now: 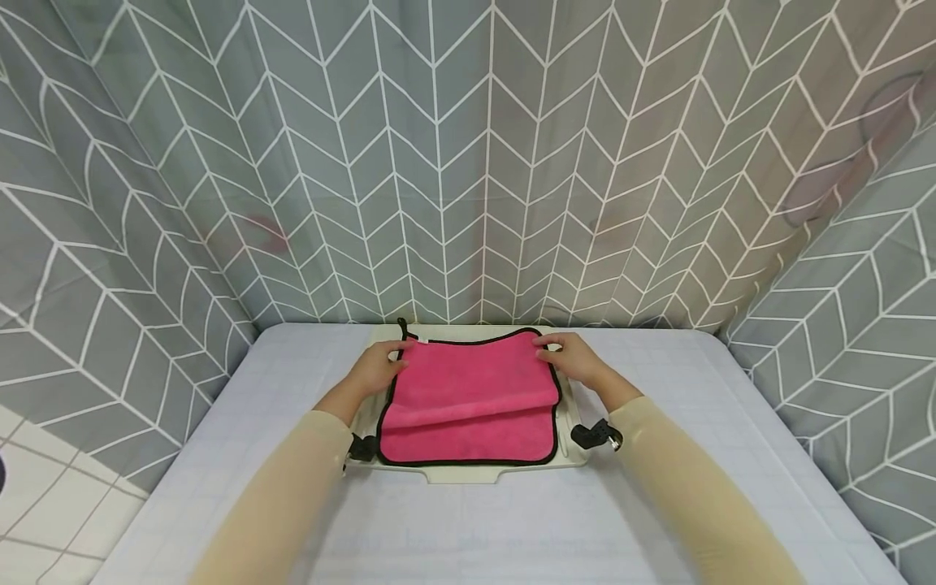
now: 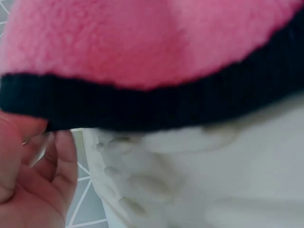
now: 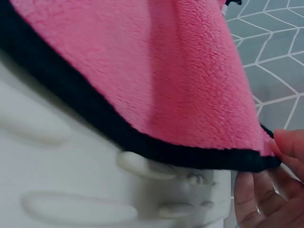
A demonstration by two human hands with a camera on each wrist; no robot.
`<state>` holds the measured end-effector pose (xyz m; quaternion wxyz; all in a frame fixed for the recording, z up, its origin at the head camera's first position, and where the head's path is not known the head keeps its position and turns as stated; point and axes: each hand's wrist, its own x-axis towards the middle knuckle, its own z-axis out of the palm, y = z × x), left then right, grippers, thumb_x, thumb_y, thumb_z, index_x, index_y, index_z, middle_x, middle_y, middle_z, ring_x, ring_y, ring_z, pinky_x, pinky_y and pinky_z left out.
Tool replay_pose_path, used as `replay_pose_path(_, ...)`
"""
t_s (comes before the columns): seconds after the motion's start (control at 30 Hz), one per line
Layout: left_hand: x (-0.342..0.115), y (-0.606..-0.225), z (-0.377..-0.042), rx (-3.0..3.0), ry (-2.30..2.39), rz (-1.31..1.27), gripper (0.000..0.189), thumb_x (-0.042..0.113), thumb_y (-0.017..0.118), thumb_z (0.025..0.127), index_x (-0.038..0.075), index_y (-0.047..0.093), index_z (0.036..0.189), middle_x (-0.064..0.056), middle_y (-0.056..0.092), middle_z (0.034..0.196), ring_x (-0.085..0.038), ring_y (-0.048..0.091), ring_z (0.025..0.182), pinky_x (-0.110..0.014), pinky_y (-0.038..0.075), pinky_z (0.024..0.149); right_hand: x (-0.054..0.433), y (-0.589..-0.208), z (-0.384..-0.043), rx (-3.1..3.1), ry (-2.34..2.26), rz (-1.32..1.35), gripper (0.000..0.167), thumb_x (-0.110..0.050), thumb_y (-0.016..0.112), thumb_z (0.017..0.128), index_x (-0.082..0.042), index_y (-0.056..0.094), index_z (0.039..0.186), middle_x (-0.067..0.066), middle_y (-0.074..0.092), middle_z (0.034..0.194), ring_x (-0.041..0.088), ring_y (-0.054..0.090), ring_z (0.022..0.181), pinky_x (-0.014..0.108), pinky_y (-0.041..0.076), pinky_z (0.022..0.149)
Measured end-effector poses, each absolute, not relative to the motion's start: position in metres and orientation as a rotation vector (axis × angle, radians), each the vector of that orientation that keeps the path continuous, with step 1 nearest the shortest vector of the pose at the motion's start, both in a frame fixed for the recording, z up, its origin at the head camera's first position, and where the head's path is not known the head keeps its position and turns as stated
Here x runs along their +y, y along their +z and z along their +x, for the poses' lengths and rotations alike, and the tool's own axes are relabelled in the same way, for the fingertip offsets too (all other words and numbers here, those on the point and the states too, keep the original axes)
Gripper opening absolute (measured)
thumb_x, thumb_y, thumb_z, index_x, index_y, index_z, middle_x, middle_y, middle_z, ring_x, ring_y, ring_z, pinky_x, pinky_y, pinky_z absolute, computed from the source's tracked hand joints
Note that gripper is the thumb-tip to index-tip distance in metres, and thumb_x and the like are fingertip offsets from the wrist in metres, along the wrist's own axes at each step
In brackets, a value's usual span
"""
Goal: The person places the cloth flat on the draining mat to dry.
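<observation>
A pink fleecy towel with a black border lies spread over a cream washboard, with a fold running across its lower half. At its upper left edge my left hand pinches the border between thumb and fingers. My right hand pinches the upper right edge. In the left wrist view the left hand grips the black trim beside the board's raised bumps. Seen from the right wrist, the right hand holds a corner of the towel, lifted off the board.
The board stands on a table with a white cloth, near its back edge. A grey curtain with white chevron lines hangs behind and along both sides. White floor tiles show at the lower left.
</observation>
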<state>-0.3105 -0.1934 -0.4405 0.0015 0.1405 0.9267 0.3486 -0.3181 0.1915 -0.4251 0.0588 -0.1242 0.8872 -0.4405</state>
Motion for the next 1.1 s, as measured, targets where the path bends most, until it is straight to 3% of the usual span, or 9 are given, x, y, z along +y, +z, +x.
replay_pose_path(0.13, -0.192, -0.431, -0.311, 2.929, 1.109, 0.384, 0.048, 0.006, 0.063, 0.098, 0.002, 0.052, 0.144, -0.024, 0.062, 0.129, -0.023, 0.069, 0.085, -0.032, 0.052, 0.069, 0.194, -0.424, -0.324, 2.707, -1.387, -0.398, 0.042, -0.009, 0.069, 0.094, -0.001, 0.061, 0.134, 0.019, 0.07, 0.105, 0.011, 0.06, 0.073, 0.029, 0.048, 0.061)
replay_pose_path(0.27, -0.192, -0.424, -0.315, 2.976, 1.06, 0.404, 0.052, 0.003, 0.063, 0.097, 0.003, 0.048, 0.147, -0.023, 0.056, 0.138, -0.029, 0.069, 0.097, -0.04, 0.054, 0.082, 0.194, -0.42, -0.329, 2.74, -1.384, -0.422, 0.052, -0.005, 0.073, 0.089, -0.001, 0.057, 0.139, 0.019, 0.072, 0.095, 0.015, 0.063, 0.076, 0.027, 0.045, 0.059)
replay_pose_path(0.37, -0.192, -0.42, -0.318, 3.016, 1.003, 0.398, 0.056, 0.001, 0.062, 0.096, 0.003, 0.045, 0.149, -0.023, 0.049, 0.145, -0.031, 0.066, 0.101, -0.043, 0.052, 0.088, 0.189, -0.418, -0.334, 2.771, -1.372, -0.443, 0.059, -0.001, 0.074, 0.087, 0.0, 0.053, 0.142, 0.024, 0.069, 0.111, 0.022, 0.068, 0.087, 0.027, 0.049, 0.065)
replay_pose_path(0.57, -0.192, -0.416, -0.324, 3.041, 0.884, 0.402, 0.067, -0.001, 0.064, 0.09, -0.001, 0.037, 0.152, -0.029, 0.037, 0.153, -0.041, 0.046, 0.135, -0.051, 0.039, 0.109, 0.18, -0.422, -0.342, 2.792, -1.364, -0.439, 0.065, 0.007, 0.072, 0.085, 0.003, 0.048, 0.145, 0.024, 0.041, 0.15, 0.031, 0.068, 0.094, 0.024, 0.05, 0.062)
replay_pose_path(0.63, -0.191, -0.418, -0.326, 3.018, 0.88, 0.399, 0.073, 0.001, 0.068, 0.089, -0.002, 0.034, 0.153, -0.03, 0.033, 0.155, -0.042, 0.037, 0.141, -0.052, 0.034, 0.113, 0.178, -0.424, -0.343, 2.801, -1.351, -0.429, 0.065, 0.008, 0.072, 0.085, 0.004, 0.048, 0.145, 0.025, 0.04, 0.15, 0.029, 0.068, 0.091, 0.023, 0.049, 0.061)
replay_pose_path(0.77, -0.189, -0.423, -0.33, 2.973, 0.908, 0.391, 0.083, 0.008, 0.074, 0.087, -0.003, 0.028, 0.155, -0.029, 0.031, 0.156, -0.042, 0.035, 0.142, -0.051, 0.032, 0.114, 0.177, -0.429, -0.346, 2.813, -1.323, -0.412, 0.065, 0.009, 0.071, 0.084, 0.005, 0.048, 0.144, 0.028, 0.039, 0.149, 0.025, 0.066, 0.082, 0.025, 0.049, 0.06)
replay_pose_path(0.9, -0.183, -0.428, -0.332, 2.948, 0.925, 0.378, 0.09, 0.013, 0.077, 0.084, -0.005, 0.025, 0.155, -0.029, 0.028, 0.157, -0.043, 0.033, 0.143, -0.052, 0.031, 0.115, 0.175, -0.436, -0.35, 2.869, -1.233, -0.422, 0.066, 0.009, 0.071, 0.082, 0.007, 0.047, 0.144, 0.029, 0.037, 0.15, 0.027, 0.066, 0.081, 0.03, 0.053, 0.068)
replay_pose_path(0.97, -0.181, -0.43, -0.332, 2.929, 0.915, 0.356, 0.095, 0.017, 0.079, 0.084, -0.005, 0.021, 0.156, -0.029, 0.022, 0.16, -0.043, 0.029, 0.145, -0.052, 0.029, 0.116, 0.173, -0.44, -0.352, 2.904, -1.174, -0.433, 0.068, 0.009, 0.07, 0.081, 0.007, 0.047, 0.144, 0.03, 0.035, 0.151, 0.031, 0.066, 0.085, 0.033, 0.053, 0.075)
replay_pose_path(1.1, -0.176, -0.435, -0.332, 2.892, 0.895, 0.285, 0.103, 0.027, 0.081, 0.084, -0.002, 0.014, 0.158, -0.026, 0.01, 0.164, -0.045, 0.024, 0.147, -0.054, 0.027, 0.117, 0.169, -0.445, -0.355, 2.966, -1.065, -0.44, 0.072, 0.009, 0.067, 0.076, 0.007, 0.046, 0.144, 0.032, 0.032, 0.154, 0.04, 0.061, 0.116, 0.042, 0.049, 0.089)
